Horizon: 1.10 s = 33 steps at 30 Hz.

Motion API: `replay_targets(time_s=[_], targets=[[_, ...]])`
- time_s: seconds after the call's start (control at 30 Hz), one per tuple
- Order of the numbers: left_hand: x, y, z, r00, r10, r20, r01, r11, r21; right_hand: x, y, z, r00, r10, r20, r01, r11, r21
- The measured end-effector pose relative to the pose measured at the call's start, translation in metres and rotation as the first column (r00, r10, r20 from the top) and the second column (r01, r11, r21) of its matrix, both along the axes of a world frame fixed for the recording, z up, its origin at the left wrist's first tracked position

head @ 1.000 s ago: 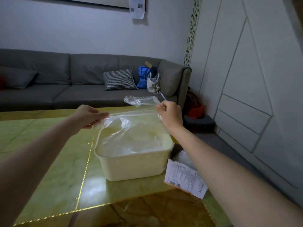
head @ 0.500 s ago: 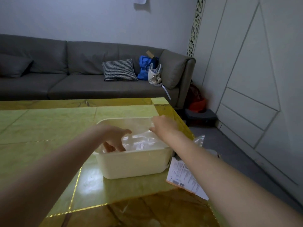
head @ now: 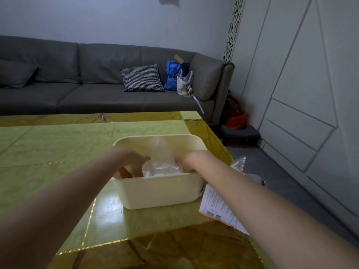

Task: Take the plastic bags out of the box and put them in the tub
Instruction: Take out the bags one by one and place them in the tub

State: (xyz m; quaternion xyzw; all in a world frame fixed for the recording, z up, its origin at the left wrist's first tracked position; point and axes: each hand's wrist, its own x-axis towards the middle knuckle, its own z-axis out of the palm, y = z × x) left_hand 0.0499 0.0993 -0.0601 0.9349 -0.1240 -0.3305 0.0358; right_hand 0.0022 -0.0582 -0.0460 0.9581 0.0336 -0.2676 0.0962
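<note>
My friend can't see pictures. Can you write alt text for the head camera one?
Both hands, left hand and right hand, reach into a cream tub on a yellow-green table, pressing a clear plastic bag. A grey sofa stands behind.

No text could be read. Printed lines and small dark marks, possibly barcodes, were borne by a white sheet (head: 219,207) lying at the table's (head: 58,152) right edge beside the tub (head: 161,193), but all print was too small and blurred.
</note>
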Motion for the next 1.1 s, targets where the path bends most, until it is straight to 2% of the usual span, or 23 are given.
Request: replay_targets(time_s=[0.13, 0.27, 0.37, 0.5, 0.63, 0.73, 0.87, 0.97, 1.03, 1.1], targets=[[-0.003, 0.005, 0.024, 0.998, 0.043, 0.044, -0.033, 0.978, -0.205, -0.01, -0.01, 0.023, 0.995, -0.052, 0.086, 0.034, 0.979, 0.202], [-0.023, -0.011, 0.051, 0.938, -0.029, 0.345, 0.148, 0.934, -0.325, -0.027, -0.029, 0.053, 0.945, -0.117, 0.304, -0.004, 0.929, 0.371], [-0.043, -0.037, 0.061, 0.879, -0.086, 0.468, 0.293, 0.872, -0.391, -0.045, -0.048, 0.072, 0.903, -0.135, 0.409, -0.013, 0.941, 0.338], [-0.073, -0.078, 0.064, 0.879, -0.128, 0.459, 0.378, 0.774, -0.507, -0.069, -0.077, 0.083, 0.886, -0.194, 0.421, 0.072, 0.955, 0.287], [-0.102, -0.113, 0.052, 0.815, -0.294, 0.5, 0.528, 0.732, -0.431, -0.09, -0.094, 0.075, 0.923, -0.247, 0.295, 0.177, 0.953, 0.245], [-0.114, -0.132, 0.038, 0.804, -0.346, 0.484, 0.548, 0.746, -0.377, -0.097, -0.101, 0.055, 0.925, -0.288, 0.246, 0.237, 0.947, 0.218], [-0.119, -0.142, 0.034, 0.873, -0.302, 0.383, 0.456, 0.783, -0.423, -0.098, -0.104, 0.041, 0.859, -0.4, 0.32, 0.259, 0.879, 0.401], [-0.121, -0.143, 0.037, 0.865, -0.263, 0.427, 0.444, 0.798, -0.408, -0.096, -0.104, 0.047, 0.79, -0.464, 0.402, 0.233, 0.833, 0.503], [-0.122, -0.144, 0.039, 0.839, -0.254, 0.482, 0.444, 0.831, -0.334, -0.095, -0.106, 0.049, 0.773, -0.478, 0.417, 0.231, 0.824, 0.517], [-0.123, -0.147, 0.037, 0.842, -0.241, 0.482, 0.412, 0.865, -0.287, -0.096, -0.11, 0.048, 0.799, -0.463, 0.383, 0.267, 0.845, 0.464]])
